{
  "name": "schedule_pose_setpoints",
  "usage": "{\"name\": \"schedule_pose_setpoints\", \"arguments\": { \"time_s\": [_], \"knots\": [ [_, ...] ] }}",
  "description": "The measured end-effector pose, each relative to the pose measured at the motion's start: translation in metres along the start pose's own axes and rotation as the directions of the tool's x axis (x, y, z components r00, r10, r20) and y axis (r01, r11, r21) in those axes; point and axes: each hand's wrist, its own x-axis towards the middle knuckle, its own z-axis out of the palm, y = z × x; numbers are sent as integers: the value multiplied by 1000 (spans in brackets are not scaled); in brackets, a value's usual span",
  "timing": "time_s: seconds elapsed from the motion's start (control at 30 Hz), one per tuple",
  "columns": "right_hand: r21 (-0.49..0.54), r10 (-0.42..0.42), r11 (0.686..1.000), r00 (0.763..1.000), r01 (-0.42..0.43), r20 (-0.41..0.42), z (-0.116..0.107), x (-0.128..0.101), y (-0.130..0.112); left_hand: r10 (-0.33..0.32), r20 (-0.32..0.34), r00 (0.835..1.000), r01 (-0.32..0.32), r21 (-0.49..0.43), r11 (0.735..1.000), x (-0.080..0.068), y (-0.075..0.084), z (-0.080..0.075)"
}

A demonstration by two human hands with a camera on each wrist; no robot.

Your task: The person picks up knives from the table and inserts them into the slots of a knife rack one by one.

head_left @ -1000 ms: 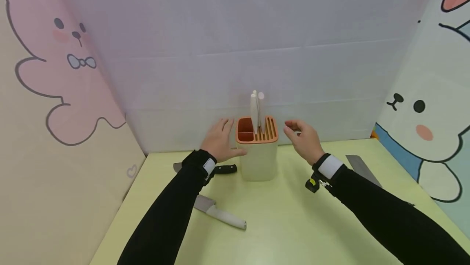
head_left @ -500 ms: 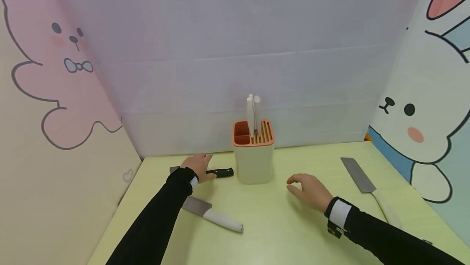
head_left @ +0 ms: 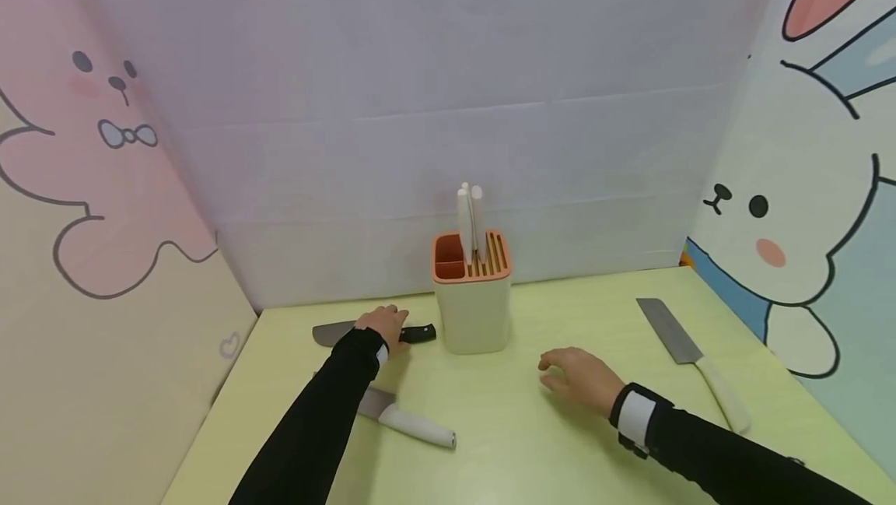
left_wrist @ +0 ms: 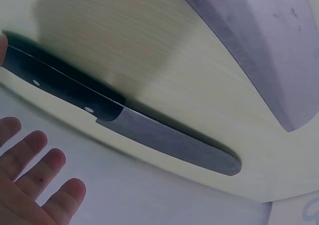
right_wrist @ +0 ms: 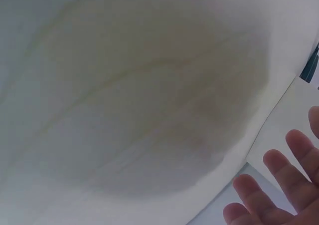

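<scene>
In the head view, my left hand is over a black-handled knife lying flat near the table's back edge. The left wrist view shows spread fingers beside the knife's black handle, with the thumb tip overlapping the handle's end. My right hand hovers low over the table, fingers loosely bent and holding nothing. Between the hands, at the back, stands a cream knife block with an orange slotted top. White-handled utensils stick up from its slots.
A knife with a pale grey handle lies in front of the left hand, its blade partly hidden by the sleeve. On the right lies a cleaver with a cream handle. White cloth backs the yellow table.
Both hands have left the knife block's sides. The left came down to the black-handled knife; the right drew back toward the front, low over the table. The head view shifted slightly.
</scene>
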Motion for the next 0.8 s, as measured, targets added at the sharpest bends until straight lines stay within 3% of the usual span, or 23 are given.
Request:
{"name": "schedule_pose_setpoints", "arguments": {
  "time_s": [0.33,0.8],
  "knots": [
    [10,-16,1000,999,15,30,6,-6,-2,6,41,999,-5,-21,1000,10,-2,18],
    [-15,-9,1000,1000,9,16,12,-7,2,51,34,998,-49,-51,997,16,6,23]
  ]
}}
